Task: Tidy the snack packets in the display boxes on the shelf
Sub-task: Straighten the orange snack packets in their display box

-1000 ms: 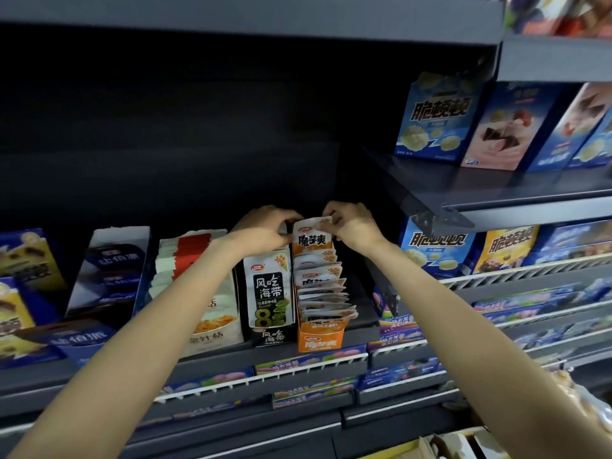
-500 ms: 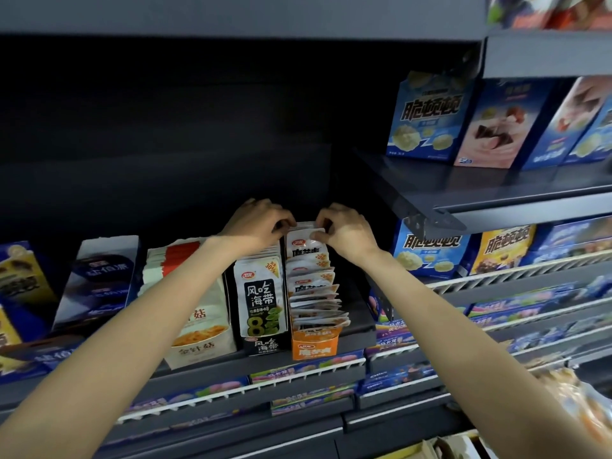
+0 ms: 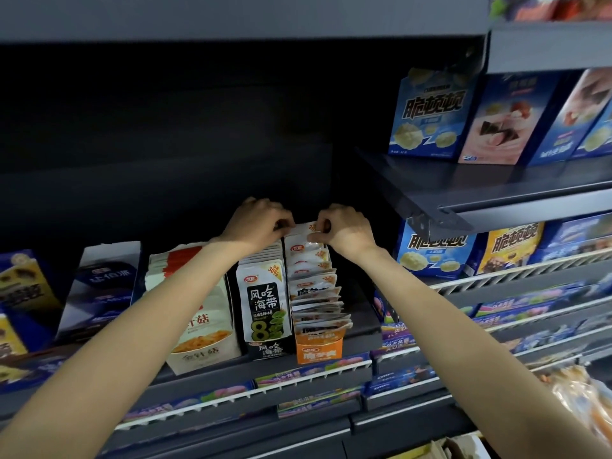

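Note:
An orange display box [image 3: 318,347] stands on the dark shelf [image 3: 361,323], filled with several white and orange snack packets [image 3: 314,286] that fan forward unevenly. At the back of this row, my left hand [image 3: 256,223] and my right hand [image 3: 342,228] pinch the top edge of the rearmost packet [image 3: 303,228] from either side. To its left stands a black display box [image 3: 270,349] with upright white seaweed packets [image 3: 263,299]. Further left is a cream display box [image 3: 205,346] with red and white packets [image 3: 178,263].
Blue snack boxes [image 3: 102,286] stand at the far left. Blue and pink boxes [image 3: 430,117] fill a higher shelf on the right, whose bracket [image 3: 420,220] juts out near my right hand. Lower racks [image 3: 308,376] hold flat biscuit packs. A plastic bag [image 3: 576,395] hangs at lower right.
Both hands have pushed the rear orange packet down and back into the row, so it now sits lower. The view has shifted slightly.

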### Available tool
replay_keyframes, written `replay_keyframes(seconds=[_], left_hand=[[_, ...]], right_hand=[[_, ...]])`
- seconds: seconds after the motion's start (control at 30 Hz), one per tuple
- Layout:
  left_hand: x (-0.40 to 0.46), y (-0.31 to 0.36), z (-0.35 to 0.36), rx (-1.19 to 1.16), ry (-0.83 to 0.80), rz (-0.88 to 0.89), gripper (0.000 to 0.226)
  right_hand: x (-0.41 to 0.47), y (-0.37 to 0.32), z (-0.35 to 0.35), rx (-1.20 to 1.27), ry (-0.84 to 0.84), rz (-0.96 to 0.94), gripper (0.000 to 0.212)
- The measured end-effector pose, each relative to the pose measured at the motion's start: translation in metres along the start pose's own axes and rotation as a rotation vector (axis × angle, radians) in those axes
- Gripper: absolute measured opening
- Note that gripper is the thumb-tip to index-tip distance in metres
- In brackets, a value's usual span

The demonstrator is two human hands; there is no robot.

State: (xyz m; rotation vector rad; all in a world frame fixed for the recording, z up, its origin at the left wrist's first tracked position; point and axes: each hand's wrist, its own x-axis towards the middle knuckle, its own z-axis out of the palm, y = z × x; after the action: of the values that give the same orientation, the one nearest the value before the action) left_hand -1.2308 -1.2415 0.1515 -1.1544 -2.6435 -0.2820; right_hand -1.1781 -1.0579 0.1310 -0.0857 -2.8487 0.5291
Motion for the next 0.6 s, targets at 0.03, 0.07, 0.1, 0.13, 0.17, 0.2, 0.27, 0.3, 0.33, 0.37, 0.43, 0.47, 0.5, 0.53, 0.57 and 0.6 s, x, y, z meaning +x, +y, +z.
replay_keyframes(seconds=[0.03,0.07,0.1,0.13,0.17,0.2,0.27,0.3,0.33,0.37,0.43,0.47,0.5,0.53,0.57,0.6], left_hand=[[0.0,-0.001,0.0,0.015,-0.014,0.011,0.02],[-0.001,-0.002,0.0,0.007,-0.019,0.017,0.02],[-0.002,-0.003,0.0,-0.011,-0.012,0.02,0.02],[-0.003,-0.003,-0.001,-0.029,-0.001,0.02,0.021],[-0.004,-0.002,-0.002,-0.041,0.005,0.016,0.023],[-0.005,0.0,-0.002,-0.042,0.004,0.013,0.026],[-0.006,0.004,-0.001,0.005,-0.007,0.005,0.031],[-0.006,0.006,0.0,0.04,-0.013,-0.002,0.032],[-0.005,0.007,0.002,0.072,-0.011,-0.009,0.032],[-0.005,0.008,0.002,0.091,-0.003,-0.012,0.031],[-0.004,0.013,0.002,0.102,0.014,-0.008,0.026],[-0.003,0.016,0.001,0.106,0.018,0.0,0.023],[-0.003,0.019,0.0,0.113,0.021,0.008,0.021],[-0.002,0.021,-0.001,0.122,0.022,0.013,0.02],[-0.001,0.022,-0.002,0.127,0.02,0.012,0.02],[0.0,0.022,-0.002,0.12,0.015,0.003,0.019]], right_hand=[[-0.001,0.0,-0.001,-0.016,-0.002,0.009,0.024],[-0.003,0.002,-0.001,-0.01,0.004,0.015,0.026],[-0.005,0.004,-0.002,0.016,0.021,0.016,0.028],[-0.008,0.006,-0.002,0.055,0.045,0.01,0.03],[-0.011,0.008,-0.002,0.103,0.067,0.001,0.031],[-0.013,0.01,-0.001,0.153,0.084,-0.004,0.031],[-0.018,0.014,0.002,0.25,0.1,-0.007,0.029],[-0.02,0.016,0.003,0.298,0.099,-0.01,0.028],[-0.022,0.017,0.005,0.339,0.095,-0.02,0.028],[-0.024,0.018,0.005,0.364,0.09,-0.037,0.027],[-0.027,0.021,0.004,0.385,0.079,-0.087,0.02],[-0.029,0.021,0.001,0.404,0.069,-0.115,0.015],[-0.033,0.022,-0.002,0.432,0.056,-0.145,0.01],[-0.037,0.022,-0.006,0.46,0.038,-0.176,0.008],[-0.041,0.023,-0.009,0.484,0.012,-0.203,0.009],[-0.045,0.025,-0.012,0.5,-0.021,-0.223,0.011]])
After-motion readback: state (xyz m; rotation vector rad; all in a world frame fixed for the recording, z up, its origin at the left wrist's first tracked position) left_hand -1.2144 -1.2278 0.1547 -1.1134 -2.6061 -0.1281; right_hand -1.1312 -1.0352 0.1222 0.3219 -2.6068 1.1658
